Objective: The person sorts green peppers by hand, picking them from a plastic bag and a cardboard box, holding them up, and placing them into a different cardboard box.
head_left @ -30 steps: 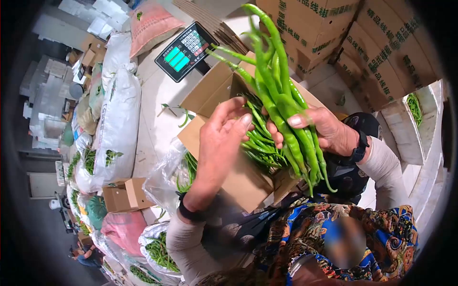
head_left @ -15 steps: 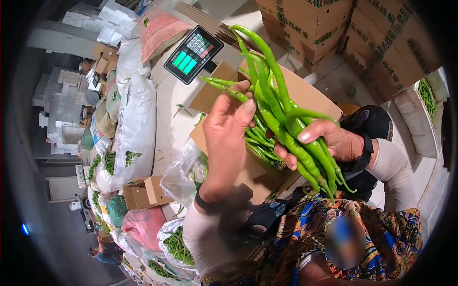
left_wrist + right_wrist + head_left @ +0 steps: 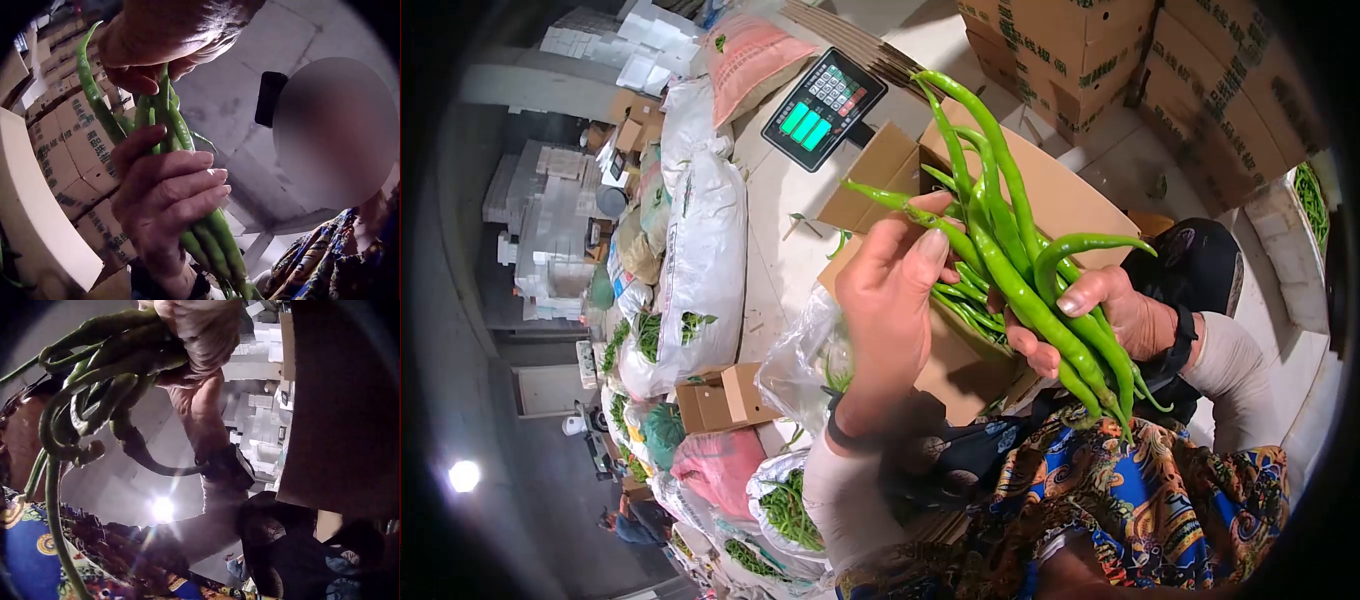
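A bunch of long green peppers [image 3: 1040, 290] lies across the right hand [image 3: 1115, 315], whose fingers and thumb grip it, in the head view. Thumb and fingers of the left hand [image 3: 890, 300] pinch one pepper [image 3: 945, 225] at the bunch's left side. In the left wrist view the right hand [image 3: 169, 200] wraps round the peppers [image 3: 215, 244], with the left hand [image 3: 181, 37] above. Curled pepper tips [image 3: 94, 412] hang from the grip in the right wrist view. Beneath the hands, an open carton [image 3: 1060, 185] holds more peppers [image 3: 975, 310].
A scale display [image 3: 825, 108] stands beyond the carton. Printed cartons [image 3: 1080, 60] are stacked at the upper right. White sacks [image 3: 705, 260], a clear plastic bag [image 3: 800, 360] and a small open box [image 3: 725, 400] lie to the left. A white crate [image 3: 1285, 250] is at the right.
The left hand has come up to the bunch and taken hold of a pepper at its left side. The bunch has tilted and spread in the right hand, and sits lower in view.
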`<action>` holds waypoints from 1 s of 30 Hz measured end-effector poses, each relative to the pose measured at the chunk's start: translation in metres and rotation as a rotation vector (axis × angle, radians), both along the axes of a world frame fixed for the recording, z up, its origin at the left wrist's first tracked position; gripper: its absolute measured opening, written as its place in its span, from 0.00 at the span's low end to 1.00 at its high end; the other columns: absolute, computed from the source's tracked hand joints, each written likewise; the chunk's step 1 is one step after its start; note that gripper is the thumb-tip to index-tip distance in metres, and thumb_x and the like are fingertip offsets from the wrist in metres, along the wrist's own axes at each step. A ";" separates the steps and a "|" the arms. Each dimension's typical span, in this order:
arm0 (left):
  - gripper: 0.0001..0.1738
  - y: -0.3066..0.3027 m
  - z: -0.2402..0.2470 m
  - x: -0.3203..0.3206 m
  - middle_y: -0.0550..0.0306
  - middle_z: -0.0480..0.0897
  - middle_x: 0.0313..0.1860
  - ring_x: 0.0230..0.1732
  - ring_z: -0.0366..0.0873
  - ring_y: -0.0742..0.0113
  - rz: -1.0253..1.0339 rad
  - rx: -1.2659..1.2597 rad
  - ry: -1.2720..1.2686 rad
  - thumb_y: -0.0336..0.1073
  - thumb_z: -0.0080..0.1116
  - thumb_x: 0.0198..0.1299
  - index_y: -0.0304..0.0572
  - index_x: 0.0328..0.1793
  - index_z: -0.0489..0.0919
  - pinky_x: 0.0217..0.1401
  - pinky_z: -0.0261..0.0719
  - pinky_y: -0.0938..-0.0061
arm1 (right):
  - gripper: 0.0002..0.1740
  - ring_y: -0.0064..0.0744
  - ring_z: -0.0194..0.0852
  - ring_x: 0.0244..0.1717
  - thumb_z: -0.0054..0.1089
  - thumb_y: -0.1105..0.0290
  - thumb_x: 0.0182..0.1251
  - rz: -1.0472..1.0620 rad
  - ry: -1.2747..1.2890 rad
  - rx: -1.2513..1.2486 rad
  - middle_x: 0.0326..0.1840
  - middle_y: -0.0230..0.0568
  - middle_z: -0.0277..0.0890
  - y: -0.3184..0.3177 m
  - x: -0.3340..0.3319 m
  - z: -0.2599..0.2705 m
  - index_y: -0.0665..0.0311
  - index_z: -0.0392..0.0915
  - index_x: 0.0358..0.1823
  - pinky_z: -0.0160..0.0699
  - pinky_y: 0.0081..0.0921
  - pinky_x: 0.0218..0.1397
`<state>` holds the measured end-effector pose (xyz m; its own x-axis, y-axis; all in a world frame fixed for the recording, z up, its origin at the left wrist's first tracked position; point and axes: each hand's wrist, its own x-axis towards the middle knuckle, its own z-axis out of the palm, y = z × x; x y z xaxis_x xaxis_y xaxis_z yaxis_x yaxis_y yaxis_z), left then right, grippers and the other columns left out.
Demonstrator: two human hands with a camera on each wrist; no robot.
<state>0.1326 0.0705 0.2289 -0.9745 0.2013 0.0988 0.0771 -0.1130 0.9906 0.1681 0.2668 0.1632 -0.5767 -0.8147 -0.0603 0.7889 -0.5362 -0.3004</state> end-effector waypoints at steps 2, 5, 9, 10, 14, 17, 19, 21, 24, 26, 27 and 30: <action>0.18 0.001 0.001 0.000 0.53 0.79 0.43 0.37 0.72 0.75 0.009 -0.029 0.007 0.34 0.53 0.67 0.28 0.58 0.72 0.40 0.70 0.80 | 0.29 0.36 0.79 0.33 0.56 0.61 0.55 0.016 -0.004 -0.009 0.38 0.53 0.74 0.000 0.002 -0.003 0.74 0.69 0.54 0.83 0.28 0.37; 0.17 0.000 -0.001 0.000 0.52 0.79 0.42 0.38 0.74 0.74 0.016 -0.005 -0.008 0.35 0.51 0.68 0.28 0.57 0.73 0.40 0.71 0.80 | 0.28 0.35 0.78 0.33 0.56 0.61 0.55 0.019 -0.070 -0.042 0.37 0.53 0.74 -0.003 0.005 -0.006 0.74 0.69 0.53 0.83 0.29 0.39; 0.16 -0.001 -0.005 -0.002 0.50 0.80 0.41 0.39 0.75 0.73 0.026 0.011 -0.019 0.35 0.49 0.69 0.29 0.55 0.74 0.40 0.72 0.79 | 0.28 0.35 0.78 0.32 0.56 0.61 0.55 0.009 -0.036 -0.011 0.37 0.53 0.73 -0.002 0.005 -0.008 0.74 0.69 0.53 0.82 0.29 0.39; 0.16 -0.001 -0.005 -0.002 0.50 0.80 0.41 0.39 0.76 0.73 0.029 0.017 -0.031 0.35 0.49 0.69 0.29 0.54 0.74 0.40 0.72 0.79 | 0.28 0.35 0.77 0.32 0.56 0.61 0.55 0.009 -0.038 0.000 0.36 0.53 0.73 -0.002 0.005 -0.008 0.73 0.69 0.53 0.81 0.29 0.39; 0.15 -0.001 -0.004 -0.004 0.51 0.80 0.42 0.39 0.76 0.73 -0.031 0.090 -0.104 0.35 0.49 0.69 0.29 0.54 0.74 0.40 0.73 0.79 | 0.28 0.35 0.77 0.32 0.56 0.61 0.55 -0.002 -0.075 -0.007 0.36 0.52 0.74 -0.001 0.005 -0.004 0.72 0.69 0.54 0.80 0.29 0.39; 0.15 0.003 -0.005 -0.003 0.52 0.80 0.44 0.39 0.76 0.73 -0.060 -0.069 -0.086 0.34 0.49 0.68 0.29 0.54 0.74 0.41 0.74 0.78 | 0.27 0.34 0.76 0.31 0.55 0.61 0.56 -0.026 -0.036 0.023 0.35 0.51 0.73 0.001 0.004 -0.005 0.72 0.69 0.54 0.78 0.30 0.39; 0.14 0.003 -0.007 -0.003 0.53 0.79 0.44 0.40 0.76 0.72 -0.097 -0.106 -0.071 0.34 0.50 0.68 0.30 0.53 0.74 0.44 0.75 0.76 | 0.27 0.37 0.79 0.34 0.56 0.63 0.58 -0.036 -0.025 -0.062 0.40 0.53 0.75 0.001 0.004 -0.012 0.71 0.68 0.57 0.81 0.31 0.41; 0.13 0.005 -0.008 -0.003 0.54 0.78 0.43 0.39 0.76 0.72 -0.075 -0.110 -0.045 0.34 0.50 0.68 0.31 0.52 0.73 0.44 0.76 0.76 | 0.29 0.39 0.80 0.38 0.56 0.64 0.59 -0.055 -0.033 -0.027 0.44 0.55 0.75 0.002 0.005 -0.017 0.71 0.66 0.60 0.83 0.33 0.43; 0.11 0.011 0.002 -0.007 0.55 0.77 0.38 0.37 0.76 0.71 -0.004 -0.131 0.011 0.36 0.52 0.67 0.34 0.47 0.72 0.41 0.78 0.75 | 0.32 0.45 0.81 0.47 0.59 0.67 0.61 -0.067 -0.091 -0.040 0.54 0.58 0.73 0.002 0.003 -0.015 0.71 0.61 0.65 0.85 0.37 0.49; 0.11 0.008 0.015 -0.010 0.57 0.77 0.34 0.34 0.75 0.72 0.066 -0.264 0.074 0.38 0.54 0.67 0.35 0.45 0.72 0.40 0.78 0.76 | 0.34 0.48 0.76 0.54 0.60 0.68 0.58 -0.188 -0.030 0.015 0.60 0.58 0.69 -0.002 0.001 -0.016 0.75 0.60 0.64 0.80 0.40 0.56; 0.11 0.005 0.021 -0.012 0.59 0.76 0.32 0.32 0.74 0.73 0.102 -0.321 0.110 0.38 0.54 0.66 0.36 0.44 0.73 0.38 0.76 0.78 | 0.34 0.46 0.74 0.56 0.61 0.69 0.58 -0.183 -0.057 0.039 0.59 0.55 0.70 0.006 0.002 -0.009 0.75 0.61 0.64 0.80 0.37 0.56; 0.08 0.001 0.039 -0.014 0.65 0.75 0.26 0.25 0.67 0.82 0.232 -0.472 0.234 0.35 0.59 0.63 0.38 0.38 0.75 0.28 0.65 0.85 | 0.24 0.37 0.79 0.49 0.57 0.72 0.62 -0.199 -0.120 0.043 0.51 0.49 0.75 0.010 0.001 -0.026 0.79 0.67 0.57 0.81 0.31 0.54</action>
